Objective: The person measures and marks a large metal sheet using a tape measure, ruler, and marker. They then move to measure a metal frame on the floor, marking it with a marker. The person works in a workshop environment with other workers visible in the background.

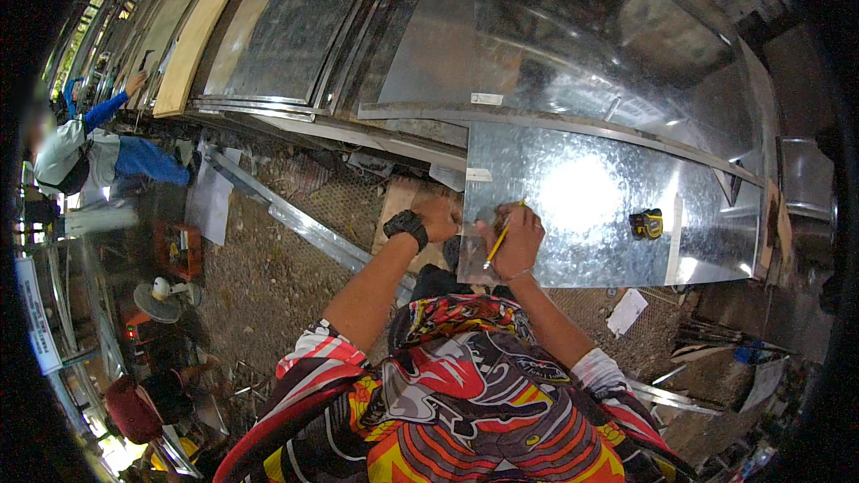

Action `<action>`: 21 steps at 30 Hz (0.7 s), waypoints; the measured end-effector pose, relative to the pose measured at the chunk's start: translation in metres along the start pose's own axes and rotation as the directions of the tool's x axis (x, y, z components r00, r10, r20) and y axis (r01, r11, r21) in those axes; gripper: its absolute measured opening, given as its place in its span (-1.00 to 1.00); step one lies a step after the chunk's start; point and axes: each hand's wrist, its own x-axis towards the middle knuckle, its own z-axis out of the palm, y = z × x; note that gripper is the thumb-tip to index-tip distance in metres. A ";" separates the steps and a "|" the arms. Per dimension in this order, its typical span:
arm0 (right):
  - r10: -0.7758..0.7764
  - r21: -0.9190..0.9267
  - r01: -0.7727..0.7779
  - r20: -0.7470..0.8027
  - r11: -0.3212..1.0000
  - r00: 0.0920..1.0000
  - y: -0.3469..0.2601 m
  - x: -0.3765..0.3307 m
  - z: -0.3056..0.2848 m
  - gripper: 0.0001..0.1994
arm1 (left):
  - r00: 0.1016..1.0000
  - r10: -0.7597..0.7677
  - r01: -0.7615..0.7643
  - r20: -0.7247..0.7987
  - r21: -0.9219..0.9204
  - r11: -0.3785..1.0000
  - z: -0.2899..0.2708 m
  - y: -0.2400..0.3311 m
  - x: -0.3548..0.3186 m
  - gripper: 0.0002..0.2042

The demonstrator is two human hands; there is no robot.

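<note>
A shiny metal sheet [555,255] lies flat in front of me, its left corner near my hands. My right hand [523,237] rests on that corner, closed around a yellow pencil [497,245] whose tip points down toward me. My left hand [437,217], with a black watch on its wrist, is curled at the sheet's left edge. Its fingertips are partly hidden, so what they pinch there I cannot make out. Farther right on the sheet sits a black and yellow tape measure [646,224]. A pale strip [674,237] lies beside it.
Beyond the sheet, a metal bar [412,113] crosses larger stacked panels [573,45]. Long metal profiles [295,219] lie on the gravelly floor to the left. A person in a blue-sleeved top [107,112] stands far left; another, with a dark red head covering [134,410], is at lower left.
</note>
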 end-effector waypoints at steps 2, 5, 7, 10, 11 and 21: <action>-0.022 -0.077 0.021 -0.004 0.997 1.000 -0.002 -0.002 0.007 -0.44 | 0.999 0.042 -0.042 0.007 -0.010 0.999 -0.001 -0.002 -0.001 -0.71; -0.004 -0.120 0.003 -0.007 0.993 1.000 -0.001 -0.004 0.012 -0.34 | 0.991 0.131 -0.132 -0.020 -0.037 0.991 0.000 -0.009 -0.003 -0.70; 0.034 -0.072 -0.035 -0.020 0.997 0.999 0.003 -0.004 0.013 -0.33 | 0.967 0.243 -0.242 -0.081 0.016 0.970 0.010 -0.021 0.004 -0.69; 0.049 -0.138 -0.051 -0.013 0.989 0.999 0.007 -0.005 0.017 -0.32 | 0.984 0.176 -0.150 0.033 -0.383 0.912 0.016 -0.032 0.007 -0.70; 0.049 -0.124 -0.050 -0.011 0.991 0.999 0.007 -0.004 0.017 -0.32 | 0.983 0.171 -0.123 0.062 -0.467 0.876 0.018 -0.035 0.007 -0.70; 0.078 -0.121 -0.077 0.002 0.990 0.997 0.008 -0.007 0.019 -0.33 | 0.957 0.271 -0.203 0.104 -0.429 0.880 0.032 -0.049 0.024 -0.71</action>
